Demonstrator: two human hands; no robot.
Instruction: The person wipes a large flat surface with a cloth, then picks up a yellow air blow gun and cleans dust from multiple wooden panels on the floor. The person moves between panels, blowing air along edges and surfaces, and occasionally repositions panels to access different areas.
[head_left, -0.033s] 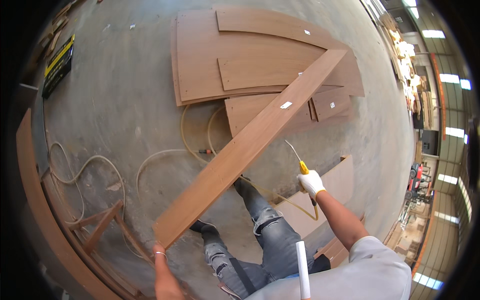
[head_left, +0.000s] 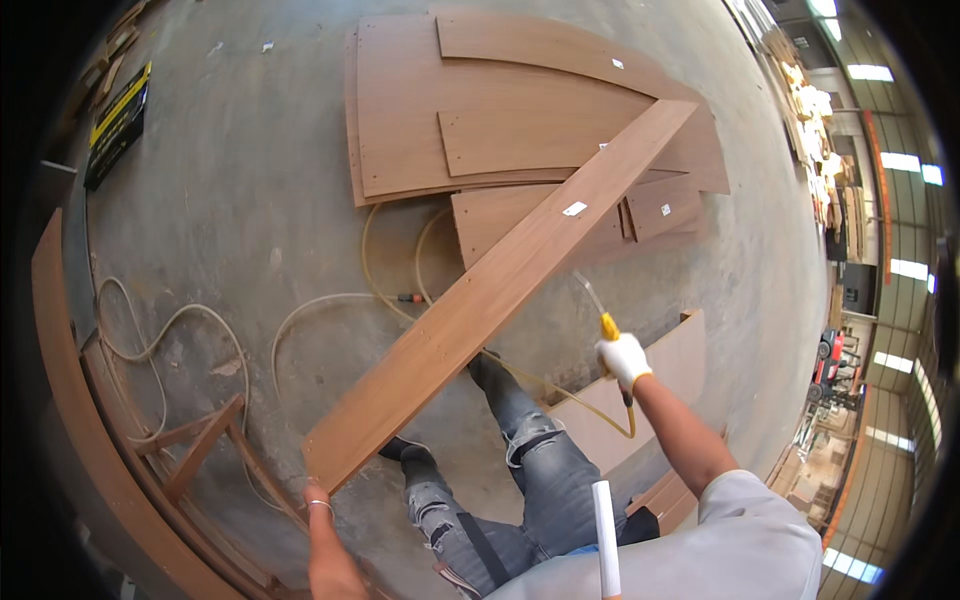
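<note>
A long brown wooden board [head_left: 500,290] slants across the middle, its near end low on the left and its far end over the stacked panels. At the near end my left hand [head_left: 317,493] is closed on the board's corner; most of its fingers are hidden beneath. My right hand [head_left: 622,360], in a white glove, grips a yellow air blow gun [head_left: 609,326] with a thin metal nozzle. The nozzle points up and left, to the right of the board and apart from it. A pale yellow air hose [head_left: 560,389] runs from the gun's handle under the board.
Flat brown panels [head_left: 400,100] lie stacked on the concrete floor ahead. A paler panel [head_left: 655,375] lies beside my right arm. Wooden frame pieces [head_left: 205,455] and a long curved board [head_left: 70,400] stand at left. Loops of hose [head_left: 190,312] cross the floor near a black-and-yellow box [head_left: 118,128].
The blow gun and my right hand have shifted slightly forward, and the nozzle looks blurred. The board and my left hand stay nearly in place.
</note>
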